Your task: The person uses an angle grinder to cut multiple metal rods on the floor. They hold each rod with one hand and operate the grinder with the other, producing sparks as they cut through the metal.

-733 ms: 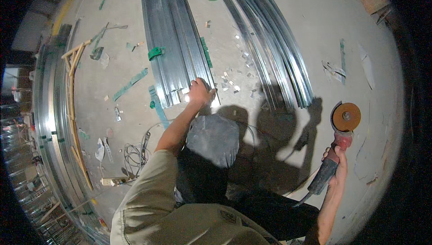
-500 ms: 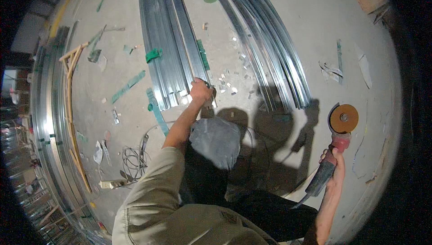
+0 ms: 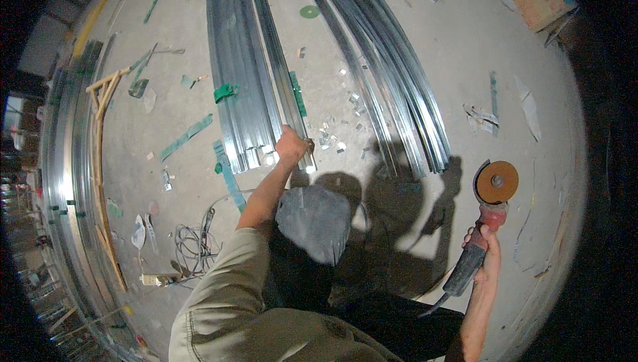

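My left hand [image 3: 292, 147] is closed around the near end of a narrow silvery metal channel [image 3: 286, 97], its fingertips partly hidden. This channel lies just right of a wide bundle of metal channels [image 3: 238, 43] on the floor, with green tape [image 3: 226, 92] around part of it. Out to the right, my right hand [image 3: 488, 255] grips an angle grinder [image 3: 472, 255] by its dark body. The grinder's brown disc [image 3: 497, 182] points up and away from me, apart from the metal. Whether the disc spins I cannot tell.
A second bundle of metal channels [image 3: 389, 49] lies to the right, beyond small metal offcuts [image 3: 329, 137]. A coiled cable [image 3: 193, 249] and power strip [image 3: 157, 280] sit at lower left, near a wooden frame [image 3: 100, 162]. A green disc [image 3: 310, 11] lies farther off.
The view has shifted slightly. My left hand stays on the channel's end, and the grinder in my right hand appears a little lower and farther left.
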The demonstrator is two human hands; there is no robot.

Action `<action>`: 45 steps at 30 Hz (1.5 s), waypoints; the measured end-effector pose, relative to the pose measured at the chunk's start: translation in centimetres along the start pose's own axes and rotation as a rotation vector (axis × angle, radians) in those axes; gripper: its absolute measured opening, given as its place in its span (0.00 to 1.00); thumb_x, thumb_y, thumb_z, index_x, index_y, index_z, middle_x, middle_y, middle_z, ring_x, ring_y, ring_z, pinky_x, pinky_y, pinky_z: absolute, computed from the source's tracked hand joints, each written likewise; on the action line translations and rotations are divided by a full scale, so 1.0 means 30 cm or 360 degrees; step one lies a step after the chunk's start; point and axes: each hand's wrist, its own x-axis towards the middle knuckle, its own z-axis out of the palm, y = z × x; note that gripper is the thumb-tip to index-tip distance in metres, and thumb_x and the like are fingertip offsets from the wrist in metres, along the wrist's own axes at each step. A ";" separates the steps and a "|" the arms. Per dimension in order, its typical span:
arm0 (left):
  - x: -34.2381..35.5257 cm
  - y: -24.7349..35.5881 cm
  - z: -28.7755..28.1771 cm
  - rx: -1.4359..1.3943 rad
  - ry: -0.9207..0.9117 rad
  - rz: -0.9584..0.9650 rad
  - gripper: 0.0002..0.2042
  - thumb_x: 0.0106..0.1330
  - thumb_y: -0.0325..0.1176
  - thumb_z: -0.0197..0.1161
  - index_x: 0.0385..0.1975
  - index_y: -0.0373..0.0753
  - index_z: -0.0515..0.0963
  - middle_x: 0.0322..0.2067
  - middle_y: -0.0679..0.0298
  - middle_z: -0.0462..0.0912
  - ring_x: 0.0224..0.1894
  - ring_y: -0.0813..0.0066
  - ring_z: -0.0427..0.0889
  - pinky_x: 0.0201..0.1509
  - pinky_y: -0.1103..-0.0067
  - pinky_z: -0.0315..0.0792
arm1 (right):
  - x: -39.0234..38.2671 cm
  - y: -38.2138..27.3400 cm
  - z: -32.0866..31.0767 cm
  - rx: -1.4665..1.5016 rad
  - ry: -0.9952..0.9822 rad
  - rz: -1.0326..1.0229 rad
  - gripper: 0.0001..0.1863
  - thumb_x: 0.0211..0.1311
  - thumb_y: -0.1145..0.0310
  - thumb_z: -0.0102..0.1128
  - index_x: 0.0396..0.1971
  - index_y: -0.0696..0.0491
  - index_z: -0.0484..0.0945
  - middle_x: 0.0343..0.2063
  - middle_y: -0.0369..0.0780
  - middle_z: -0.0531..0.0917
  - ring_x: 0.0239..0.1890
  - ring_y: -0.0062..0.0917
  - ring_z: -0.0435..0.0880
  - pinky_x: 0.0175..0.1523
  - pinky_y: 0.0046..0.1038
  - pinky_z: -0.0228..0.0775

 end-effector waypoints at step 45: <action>-0.222 0.868 -0.113 -0.2158 -0.1370 0.0569 0.13 0.69 0.32 0.60 0.47 0.32 0.83 0.37 0.63 0.84 0.31 0.82 0.75 0.29 0.82 0.67 | -0.122 0.003 -0.084 -0.1651 0.0478 -0.0594 0.26 0.43 0.68 0.74 0.44 0.59 0.76 0.29 0.38 0.82 0.30 0.24 0.77 0.40 0.29 0.75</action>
